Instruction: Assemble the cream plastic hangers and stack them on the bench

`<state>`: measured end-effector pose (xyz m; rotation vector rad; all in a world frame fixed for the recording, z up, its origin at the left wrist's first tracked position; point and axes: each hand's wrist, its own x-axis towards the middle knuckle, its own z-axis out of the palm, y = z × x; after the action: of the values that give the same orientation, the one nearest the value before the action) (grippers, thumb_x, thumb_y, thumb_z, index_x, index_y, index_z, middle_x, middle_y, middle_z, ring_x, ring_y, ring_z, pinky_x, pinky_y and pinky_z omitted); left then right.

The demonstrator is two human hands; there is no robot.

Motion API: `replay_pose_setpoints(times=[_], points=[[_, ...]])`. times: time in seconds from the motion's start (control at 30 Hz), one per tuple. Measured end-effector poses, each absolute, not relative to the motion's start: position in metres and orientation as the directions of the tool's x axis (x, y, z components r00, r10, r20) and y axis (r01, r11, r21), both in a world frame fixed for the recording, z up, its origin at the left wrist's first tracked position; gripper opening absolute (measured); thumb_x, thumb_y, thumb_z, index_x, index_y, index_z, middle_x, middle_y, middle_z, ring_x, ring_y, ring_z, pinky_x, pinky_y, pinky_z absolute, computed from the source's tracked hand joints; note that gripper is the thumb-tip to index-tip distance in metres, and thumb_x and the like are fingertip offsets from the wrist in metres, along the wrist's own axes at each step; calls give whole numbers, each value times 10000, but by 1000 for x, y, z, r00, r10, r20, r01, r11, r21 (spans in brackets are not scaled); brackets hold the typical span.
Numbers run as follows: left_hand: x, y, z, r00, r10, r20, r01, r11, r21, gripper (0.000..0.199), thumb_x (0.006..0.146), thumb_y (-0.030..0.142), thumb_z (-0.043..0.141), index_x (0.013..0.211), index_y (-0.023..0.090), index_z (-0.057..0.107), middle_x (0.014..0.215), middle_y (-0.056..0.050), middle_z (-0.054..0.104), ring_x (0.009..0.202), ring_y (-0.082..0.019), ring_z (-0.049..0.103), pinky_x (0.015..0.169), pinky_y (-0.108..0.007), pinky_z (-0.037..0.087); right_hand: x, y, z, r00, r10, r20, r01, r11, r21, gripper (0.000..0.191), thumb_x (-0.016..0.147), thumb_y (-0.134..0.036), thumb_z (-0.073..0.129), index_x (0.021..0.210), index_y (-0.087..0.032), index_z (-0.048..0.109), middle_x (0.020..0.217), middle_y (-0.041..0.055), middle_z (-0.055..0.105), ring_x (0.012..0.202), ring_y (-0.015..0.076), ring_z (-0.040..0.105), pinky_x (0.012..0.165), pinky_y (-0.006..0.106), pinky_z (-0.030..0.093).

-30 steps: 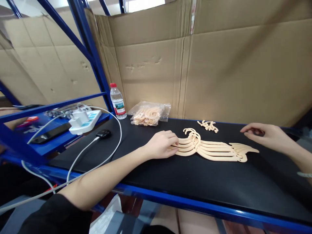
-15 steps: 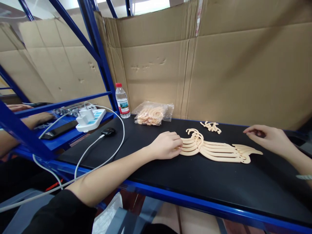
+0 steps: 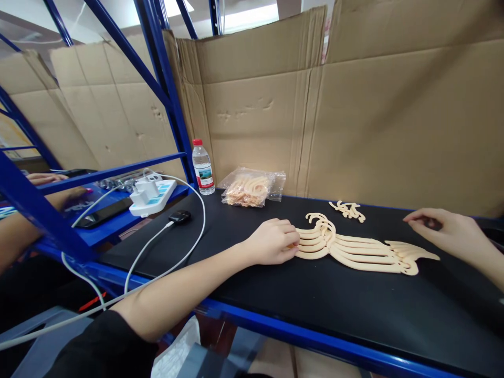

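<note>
A flat, cream-coloured slatted piece (image 3: 364, 252) lies on the black table top, with long parallel strips, curled ends near its middle and a pointed, wing-like right end. My left hand (image 3: 277, 241) is closed around its left end, which the fingers hide. To the right of the pointed end, my right hand (image 3: 441, 228) hovers apart from the piece, thumb and forefinger pinched together. Whether anything small is between those fingertips cannot be made out. Behind the slatted piece lies a small heap of loose, curved cream pieces (image 3: 349, 211).
A clear plastic bag (image 3: 252, 187) of cream pieces and a water bottle (image 3: 203, 170) stand at the back left. A white cable (image 3: 204, 220) loops by a black device (image 3: 180, 216). Beyond the blue post are a power strip (image 3: 153, 198), a phone (image 3: 104, 212) and another person's arm (image 3: 23, 223).
The camera view has shifted slightly, so everything sits a little further right and lower. My left hand keeps its place on the slatted piece; my right hand still hovers, pinched.
</note>
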<state>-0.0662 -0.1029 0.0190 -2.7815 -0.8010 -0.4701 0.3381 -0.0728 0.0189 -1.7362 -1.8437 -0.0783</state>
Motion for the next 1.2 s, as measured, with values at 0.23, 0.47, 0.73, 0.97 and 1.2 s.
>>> replay_pose_setpoints(times=[0.23, 0.47, 0.73, 0.97, 1.2], points=[[-68, -100, 17, 803, 476, 358, 540, -836, -99, 128, 873, 242, 524, 829, 185, 630, 845, -49, 678, 832, -180, 606, 741, -289, 429, 337, -73, 19, 12, 895, 447, 931, 153, -331, 288, 626, -452, 495, 706, -243, 676, 661, 53, 671, 630, 256, 583, 617, 359, 430], [-67, -99, 15, 798, 480, 364, 541, -837, -82, 131, 874, 242, 526, 814, 184, 628, 825, -45, 670, 818, -176, 606, 727, -290, 439, 338, -70, 14, 2, 896, 445, 929, 162, -332, 298, 629, -459, 499, 719, -243, 683, 659, 51, 664, 631, 255, 583, 608, 358, 423], [-68, -98, 14, 766, 508, 392, 556, -831, -8, 104, 861, 227, 544, 803, 186, 620, 821, -43, 669, 815, -177, 611, 737, -283, 451, 336, -72, 15, 0, 902, 432, 934, 154, -321, 302, 629, -455, 495, 718, -234, 681, 655, 51, 660, 620, 252, 587, 608, 354, 429], [-67, -96, 14, 713, 552, 434, 593, -804, 48, 105, 861, 212, 542, 788, 180, 611, 799, -40, 678, 778, -174, 608, 711, -276, 451, 338, -69, 11, -39, 900, 433, 931, 190, -311, 305, 653, -457, 490, 735, -230, 676, 640, 50, 645, 605, 244, 581, 597, 344, 419], [-68, -95, 13, 674, 578, 461, 610, -787, 93, 86, 850, 199, 556, 780, 179, 602, 785, -34, 679, 780, -172, 610, 691, -267, 449, 345, -65, 2, -58, 900, 432, 926, 209, -313, 329, 676, -459, 495, 774, -218, 697, 654, 46, 647, 613, 230, 566, 617, 340, 417]])
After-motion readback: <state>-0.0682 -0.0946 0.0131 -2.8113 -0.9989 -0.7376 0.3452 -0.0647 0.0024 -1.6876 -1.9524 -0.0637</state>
